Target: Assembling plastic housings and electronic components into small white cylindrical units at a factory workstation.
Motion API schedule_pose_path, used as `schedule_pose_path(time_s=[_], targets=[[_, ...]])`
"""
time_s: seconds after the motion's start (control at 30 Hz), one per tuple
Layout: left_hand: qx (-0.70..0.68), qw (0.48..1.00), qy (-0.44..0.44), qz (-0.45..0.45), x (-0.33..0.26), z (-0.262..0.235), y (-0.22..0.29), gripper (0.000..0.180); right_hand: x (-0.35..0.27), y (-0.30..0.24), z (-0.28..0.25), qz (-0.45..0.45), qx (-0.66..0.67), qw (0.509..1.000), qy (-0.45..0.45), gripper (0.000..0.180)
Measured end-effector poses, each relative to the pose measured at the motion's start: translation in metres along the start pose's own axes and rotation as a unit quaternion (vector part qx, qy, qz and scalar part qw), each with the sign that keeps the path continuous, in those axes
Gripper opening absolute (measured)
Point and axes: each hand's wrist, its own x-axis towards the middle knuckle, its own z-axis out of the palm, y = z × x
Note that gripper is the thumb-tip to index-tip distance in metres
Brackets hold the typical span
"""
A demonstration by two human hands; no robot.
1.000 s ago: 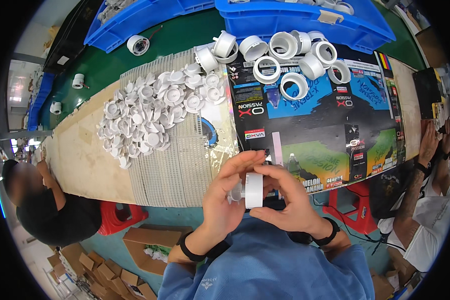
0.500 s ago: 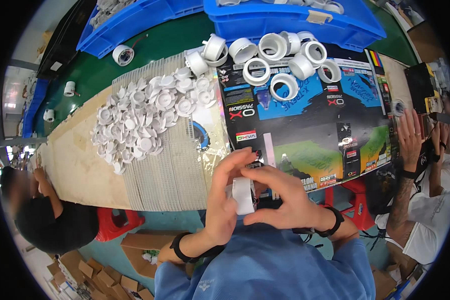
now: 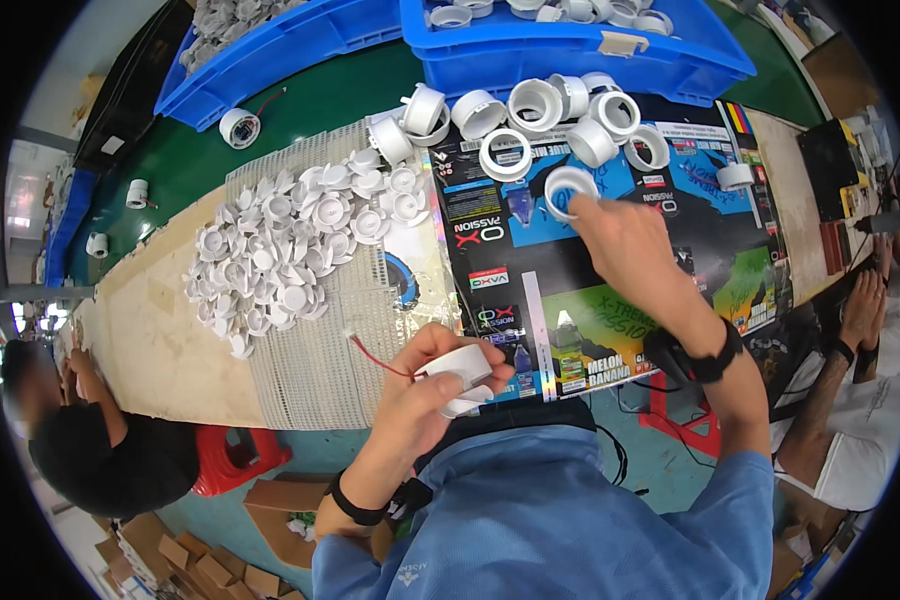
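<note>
Fingers [image 3: 448, 352] of the left hand [image 3: 425, 385] are curled closed around a white round housing [image 3: 458, 375], with a thin red wire [image 3: 375, 357] trailing from it toward the left. That housing is held just above the near edge of the desk [image 3: 150, 350], in front of the person's chest. The right hand [image 3: 610, 232] reaches forward, and its fingertips [image 3: 582, 200] rest on a white ring [image 3: 568, 187] lying on the printed cardboard sheet [image 3: 610, 290]; the fingers are only loosely bent, and whether they already pinch the ring cannot be told.

More white rings [image 3: 530, 125] lie scattered along the far end of the cardboard sheet, just before two blue bins [image 3: 530, 55] that hold further white parts. To the left, a pile of white ribbed caps [image 3: 290, 240] sits on a white perforated mat [image 3: 310, 350]. Beyond the mat the surface is green [image 3: 300, 110], with a few small white units [image 3: 238, 127] lying on it.

A person in a dark shirt [image 3: 100, 450] sits at the left side, and another person's hands [image 3: 860, 310] show at the right edge. Cardboard boxes [image 3: 200, 560] stand on the floor below.

The left forearm rises from the lower edge with a black wristband [image 3: 355, 505]; the right arm stretches out nearly straight, a black watch [image 3: 700, 355] at the wrist, both in blue sleeves [image 3: 530, 520].
</note>
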Motion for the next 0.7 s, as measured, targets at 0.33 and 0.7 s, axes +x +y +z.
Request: schedule_pose_path(time_s=[0.33,0.7], targets=[[0.139,0.985,0.082,0.062,0.009,0.011,-0.016,0.054,-0.069,-0.090,-0.033,-0.094,0.192,0.977,-0.025,0.054],[0.255,0.957,0.051,0.128,0.002,0.012,-0.014,0.031,-0.084,-0.096,-0.007,-0.011,0.424,0.905,0.042,0.064]])
